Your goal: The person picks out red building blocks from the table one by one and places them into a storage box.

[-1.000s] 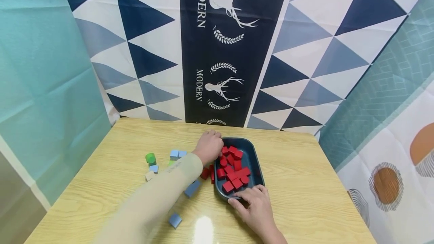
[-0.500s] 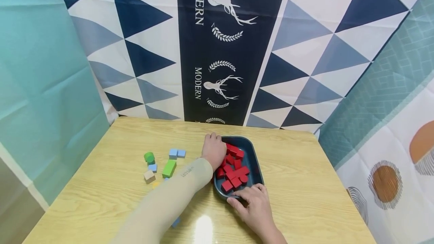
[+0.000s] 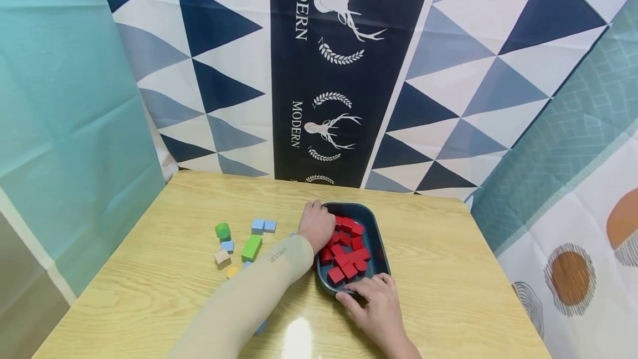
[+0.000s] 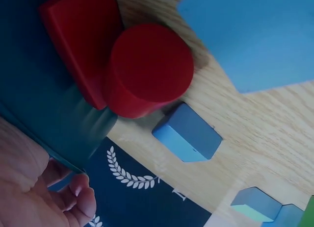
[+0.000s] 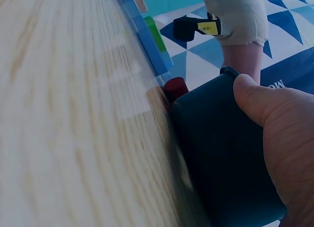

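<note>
A dark blue-green container holds several red blocks of mixed shapes. My left hand lies over its far left rim and hides part of the load. In the left wrist view, the curled fingers grip the rim at a corner. Against the outer wall stand a red cylinder and a flat red block. At the near right corner my right hand holds the rim. The right wrist view shows that thumb pressed on the container's outer side.
To the left on the wooden table lie a green block, green cylinders, small blue blocks, a plain wooden cube and a yellow piece. My left sleeve crosses over the table's middle. Patterned cloth hangs behind.
My left hand and forearm have shifted right, further over the container's left rim, uncovering the green block on the table. The right hand keeps its hold at the near corner.
</note>
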A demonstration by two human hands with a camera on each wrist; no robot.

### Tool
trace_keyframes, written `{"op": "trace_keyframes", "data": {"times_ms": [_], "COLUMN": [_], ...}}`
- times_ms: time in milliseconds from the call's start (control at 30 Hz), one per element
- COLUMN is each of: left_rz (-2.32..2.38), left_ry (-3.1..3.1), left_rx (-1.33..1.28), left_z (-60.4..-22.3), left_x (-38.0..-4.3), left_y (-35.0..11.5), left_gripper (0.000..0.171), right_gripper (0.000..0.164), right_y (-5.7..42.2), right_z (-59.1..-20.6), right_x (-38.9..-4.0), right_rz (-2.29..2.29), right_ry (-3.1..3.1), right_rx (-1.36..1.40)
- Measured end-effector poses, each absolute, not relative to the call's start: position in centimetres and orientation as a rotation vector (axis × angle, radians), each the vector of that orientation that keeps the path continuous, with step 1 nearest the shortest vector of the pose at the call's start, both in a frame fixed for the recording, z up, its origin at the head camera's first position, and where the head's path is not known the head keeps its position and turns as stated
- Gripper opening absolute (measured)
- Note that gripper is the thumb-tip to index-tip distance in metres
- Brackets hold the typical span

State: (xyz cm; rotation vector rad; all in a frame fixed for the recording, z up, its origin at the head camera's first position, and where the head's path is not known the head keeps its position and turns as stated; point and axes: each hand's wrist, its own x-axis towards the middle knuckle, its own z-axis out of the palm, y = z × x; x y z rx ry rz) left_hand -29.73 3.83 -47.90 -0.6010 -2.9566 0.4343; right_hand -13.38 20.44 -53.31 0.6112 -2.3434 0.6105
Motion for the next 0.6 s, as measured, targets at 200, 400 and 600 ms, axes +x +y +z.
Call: {"op": "trace_keyframes", "data": {"times_ms": [200,400,600], "left_rz": [0.395,-0.014,-0.686], "left_ry": [-2.940,-2.897,-2.886], "left_rx": [-0.587,-0.611,-0.644], "left_z": [-48.2,-48.2,-46.7], "left_x": [-29.5,-29.3,-29.5], "left_y": [3.7,2.3,-1.1], "left_gripper": [0.025,0.027,0.033], "right_gripper": [0.019,0.018,0.017], "right_y": [20.4,20.4,20.4], "right_z": [-53.5,-53.6,-53.5], "right_x": [-13.4,-13.3,-13.4], "right_rz": [0.620,0.615,0.616], "right_ry": [-2.319,-2.321,-2.339], "right_rx": [0.626,0.628,0.605]}}
